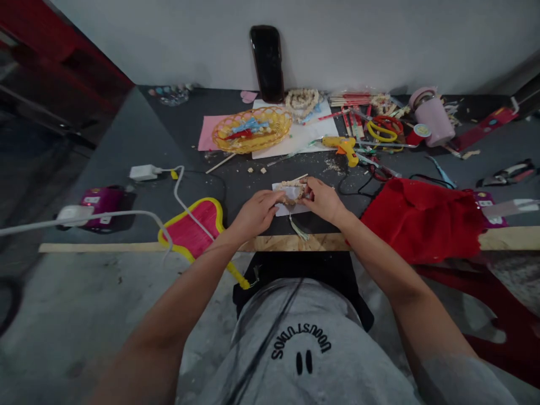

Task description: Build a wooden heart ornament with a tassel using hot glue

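Note:
Near the table's front edge, a ring of pale beads (289,184) with a light tassel (299,229) lies over a small white paper (280,210). My left hand (259,211) grips the ring's left side, its fingers pressed together. On the right side of the ring, my right hand (321,198) has thumb and fingers closed on the beads. Beyond the hands lies a yellow glue gun (343,148).
A yellow basket (253,143) with blue and red pieces stands behind. A phone (268,64) leans on the wall. Red cloth (422,222) lies right, a pink-yellow fan (196,225) left. A pink cup (433,121), scissors (382,132) and cables are around.

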### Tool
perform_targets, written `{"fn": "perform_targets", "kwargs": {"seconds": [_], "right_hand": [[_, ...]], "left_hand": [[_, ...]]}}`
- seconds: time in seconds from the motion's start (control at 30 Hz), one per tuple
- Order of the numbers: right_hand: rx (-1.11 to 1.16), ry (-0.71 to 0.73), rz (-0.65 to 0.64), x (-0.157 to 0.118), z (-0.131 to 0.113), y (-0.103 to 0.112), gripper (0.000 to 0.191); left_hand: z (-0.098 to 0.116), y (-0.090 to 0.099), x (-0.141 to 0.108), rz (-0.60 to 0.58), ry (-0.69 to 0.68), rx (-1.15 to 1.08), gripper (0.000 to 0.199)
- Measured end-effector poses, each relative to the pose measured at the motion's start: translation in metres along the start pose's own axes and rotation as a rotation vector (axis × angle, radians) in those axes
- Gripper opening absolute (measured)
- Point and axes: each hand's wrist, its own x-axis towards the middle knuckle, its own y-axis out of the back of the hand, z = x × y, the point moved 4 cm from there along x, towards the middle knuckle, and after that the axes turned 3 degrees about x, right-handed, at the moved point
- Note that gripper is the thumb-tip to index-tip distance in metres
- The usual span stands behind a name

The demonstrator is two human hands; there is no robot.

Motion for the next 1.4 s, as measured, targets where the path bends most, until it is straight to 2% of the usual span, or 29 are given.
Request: {"fn": "perform_targets", "kwargs": {"seconds": [0.2, 0.47, 0.67, 0.8, 0.97, 1.13, 1.4], "right_hand": [[0.014, -0.031, 0.029, 0.0, 0.0, 0.001, 0.045], [0.067, -0.048, 0.043, 0.0, 0.001, -0.001, 0.058], [0.053, -0.044, 0.042, 0.001, 0.002, -0.002, 0.056], [0.033, -0.026, 0.051, 0.001, 0.002, -0.003, 0.059], [-0.074, 0.03, 0.072, -0.002, -0.003, 0.0, 0.063], [-0.11, 0.065, 0.106, -0.003, -0.004, 0.004, 0.059], [-0.103, 0.079, 0.103, -0.002, -0.006, 0.008, 0.062]], "left_hand": [[-0.002, -0.001, 0.005, 0.055, 0.097, -0.017, 0.045], [0.006, -0.001, 0.009, 0.152, 0.233, -0.01, 0.049], [-0.009, -0.007, 0.015, 0.206, 0.318, -0.092, 0.056], [-0.018, -0.008, 0.023, 0.168, 0.31, -0.12, 0.067], [-0.018, -0.002, 0.027, 0.108, 0.262, -0.087, 0.076], [-0.019, -0.003, 0.027, 0.057, 0.246, -0.063, 0.077], [-0.017, -0.004, 0.028, 0.078, 0.217, -0.082, 0.075]]}}
